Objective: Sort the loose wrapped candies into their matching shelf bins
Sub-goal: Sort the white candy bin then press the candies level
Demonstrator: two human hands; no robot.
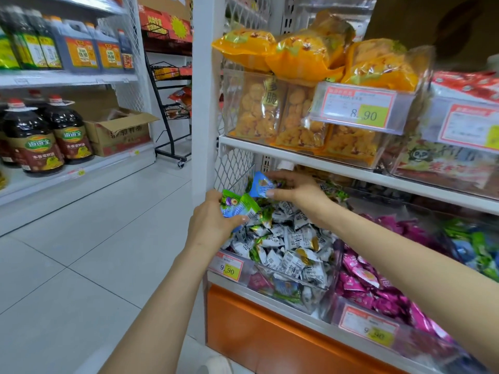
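Note:
My left hand (209, 221) grips a small bunch of blue-and-green wrapped candies (237, 205) just above the left end of a clear bin (310, 286) heaped with white-and-green wrapped candies (294, 247). My right hand (294, 188) pinches one blue wrapped candy (261, 184) a little higher, near the bin's back left corner by the mesh side panel. Right of this bin is a bin of magenta wrapped candies (370, 282). Farther right lies a bin of green and blue candies (475, 247), partly hidden by my right forearm.
The shelf above (310, 157) overhangs the bins and carries orange snack bags (297, 58) and a 8.90 price tag (361, 107). Price tags marked 9.90 (228, 267) front the bins. Oil bottles (40, 136) and a cardboard box (121, 130) line the left shelving across a tiled aisle.

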